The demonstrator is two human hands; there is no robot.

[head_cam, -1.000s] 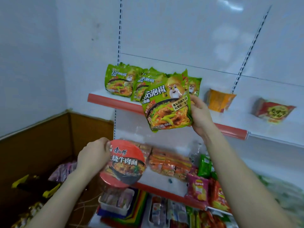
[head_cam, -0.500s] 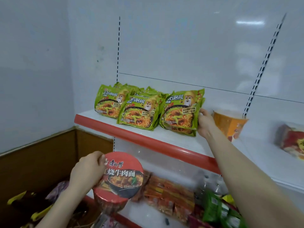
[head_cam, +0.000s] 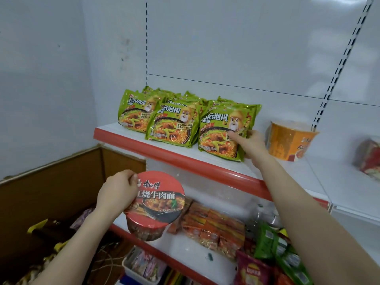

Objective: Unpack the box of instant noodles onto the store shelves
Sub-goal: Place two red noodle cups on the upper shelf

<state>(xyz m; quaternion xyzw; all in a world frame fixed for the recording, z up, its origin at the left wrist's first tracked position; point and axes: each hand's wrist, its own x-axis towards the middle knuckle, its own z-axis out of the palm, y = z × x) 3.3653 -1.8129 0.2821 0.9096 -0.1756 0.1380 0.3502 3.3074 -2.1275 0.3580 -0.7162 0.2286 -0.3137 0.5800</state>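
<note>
Right hand [head_cam: 249, 140] pinches the rightmost green plastic noodle packet [head_cam: 222, 128], upright on the white red-edged shelf [head_cam: 185, 159]; left hand [head_cam: 117, 194], lower down, grips a round red-lidded noodle bowl [head_cam: 158, 204] (not yet shelved).

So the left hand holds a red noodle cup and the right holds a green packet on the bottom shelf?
Wrong shelf: in the head view the right hand holds the green packet on the top shelf; the left hand holds the red noodle cup.
</note>
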